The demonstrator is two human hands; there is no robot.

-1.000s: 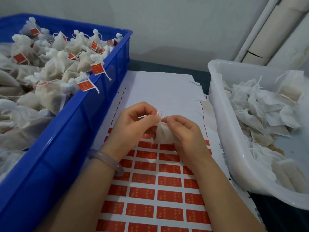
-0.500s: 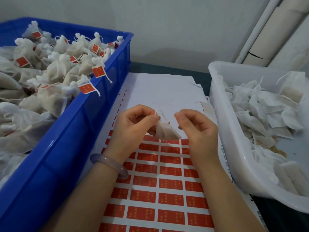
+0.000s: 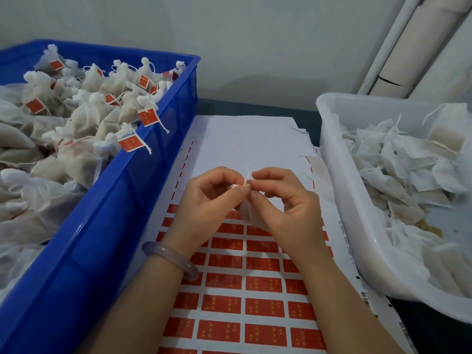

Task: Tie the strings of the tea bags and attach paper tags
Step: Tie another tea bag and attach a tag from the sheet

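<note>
Tying step in hand: my left hand (image 3: 204, 200) and right hand (image 3: 283, 200) pinch the tea bag (image 3: 246, 213) strings at its neck; next, a red tag (image 3: 224, 281) from the near sheet.

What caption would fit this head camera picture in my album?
Left hand and right hand pinch a tea bag over the tag sheet, between blue crate and white tub.
</note>
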